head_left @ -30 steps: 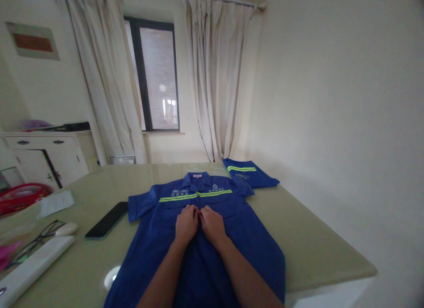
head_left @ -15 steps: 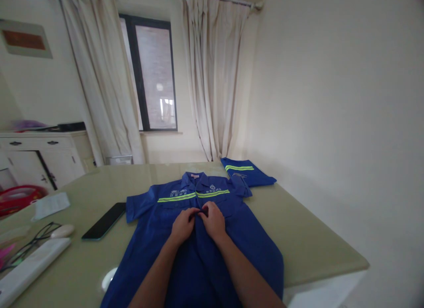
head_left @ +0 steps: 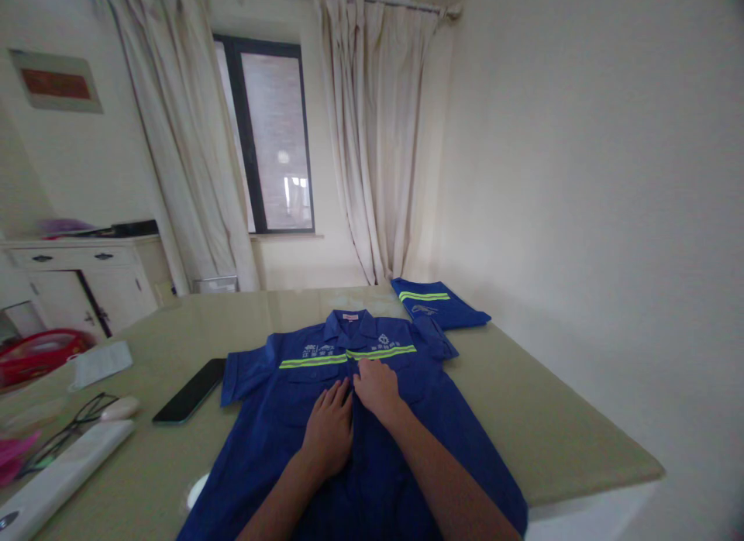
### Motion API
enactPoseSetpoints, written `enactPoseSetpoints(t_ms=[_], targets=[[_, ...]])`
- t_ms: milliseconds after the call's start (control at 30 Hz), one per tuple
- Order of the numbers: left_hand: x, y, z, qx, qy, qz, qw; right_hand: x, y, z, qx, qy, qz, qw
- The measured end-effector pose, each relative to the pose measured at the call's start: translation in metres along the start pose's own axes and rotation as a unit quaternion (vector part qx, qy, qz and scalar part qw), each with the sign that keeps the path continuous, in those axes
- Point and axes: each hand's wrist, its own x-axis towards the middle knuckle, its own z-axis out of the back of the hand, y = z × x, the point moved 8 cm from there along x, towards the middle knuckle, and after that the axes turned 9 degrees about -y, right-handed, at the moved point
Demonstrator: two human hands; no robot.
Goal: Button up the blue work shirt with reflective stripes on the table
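While your left hand (head_left: 328, 432) rests palm-down, fingers slightly spread, press the blue shirt (head_left: 380, 479) smooth beneath them.
Your right fingers (head_left: 368, 375) curl just ahead at the front opening, pinching or not, I cannot tell; align its edges lightly. Beyond them, a yellow-green stripe (head_left: 314, 363) crosses below the collar (head_left: 365, 327).

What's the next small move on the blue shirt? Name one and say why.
Probably slide the left hand up beside the right hand at the opening of the shirt: the right one sits there, fingers bent, just below the yellow stripe; the left lies flatter and lower.
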Motion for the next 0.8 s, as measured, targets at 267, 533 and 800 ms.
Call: enactPoseSetpoints(t_ms=[267,533,800], targets=[[0.015,0.029,0.019,-0.106,-0.002,0.072,0.992,-0.002,-0.001,-0.021,0.01,-0.038,0.038,0.999],[0.071,0.048,-0.002,-0.119,-0.12,0.196,0.966,-0.005,-0.002,-0.021,-0.023,-0.053,0.058,0.997],[0.062,0.052,0.0,-0.245,-0.215,0.086,0.941,-0.012,0.004,-0.013,0.01,-0.066,0.088,0.994]])
